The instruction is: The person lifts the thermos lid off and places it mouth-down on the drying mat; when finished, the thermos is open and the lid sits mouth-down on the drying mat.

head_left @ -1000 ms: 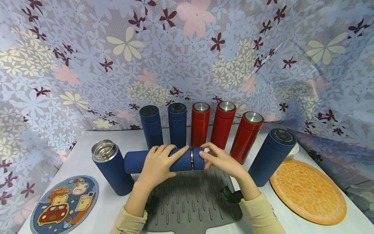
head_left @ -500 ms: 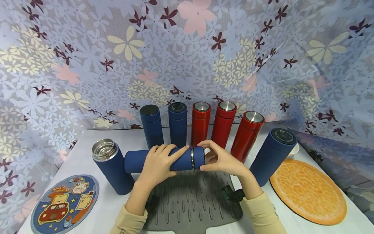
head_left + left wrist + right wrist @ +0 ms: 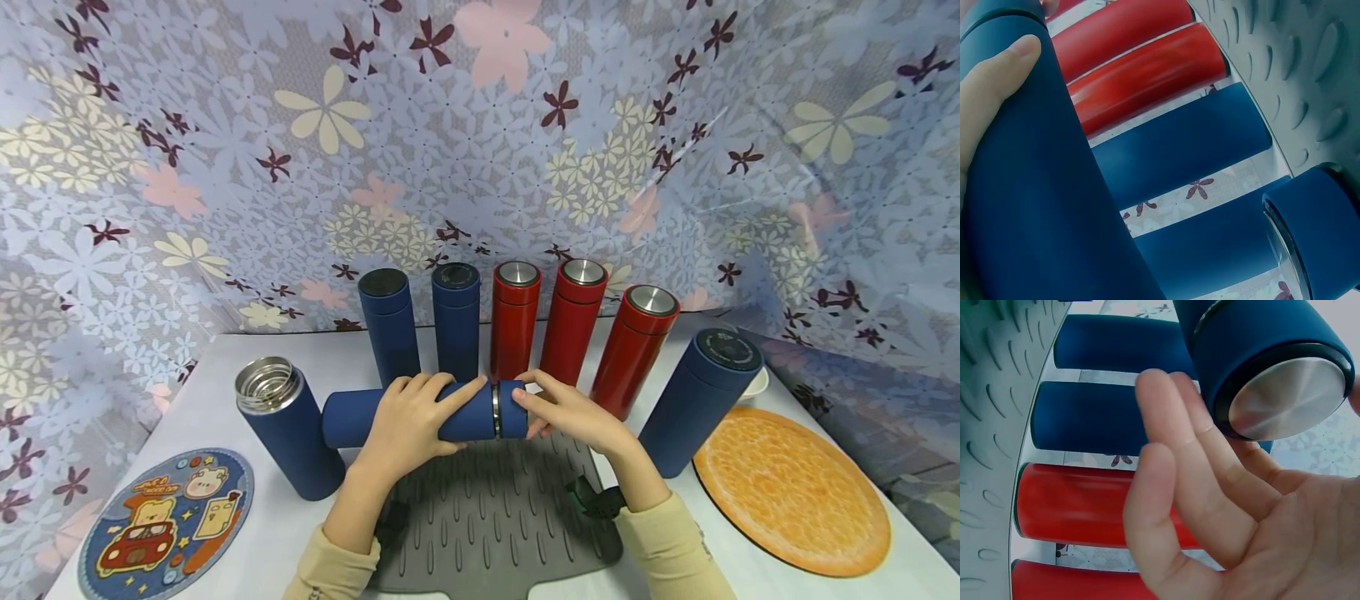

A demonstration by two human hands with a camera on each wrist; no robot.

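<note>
Your right hand (image 3: 573, 417) has changed its hold on the matte blue cylindrical lid (image 3: 513, 423) since half a second ago: its thumb tip, then down by the lower edge, now lies across the front face. The long matte blue cylindrical bottle (image 3: 468, 423) under that lid has slipped slightly rightward with it.

You hold the bottle crosswise in front of you, over the far part of the dark grey ribbed mat (image 3: 487, 533). Its long axis runs left to right, almost level, with the lid at the right end. Your left hand (image 3: 412, 421) grips the body from above, its fingers draped over the top and its thumb below, so the body is yours on that side. Your right hand pinches the lid between thumb and forefinger; the right wrist view shows other fingers standing out freely beside the brushed-steel disc (image 3: 1291, 400) that closes the end.

What any turn or pull seems to hinge on is this line: your right hand is the nearer to the lid, reaching it from the end of the axis. A thin silver ring (image 3: 496, 410) shows at the seam; whether the lid is loose, you cannot tell from these views.
</note>
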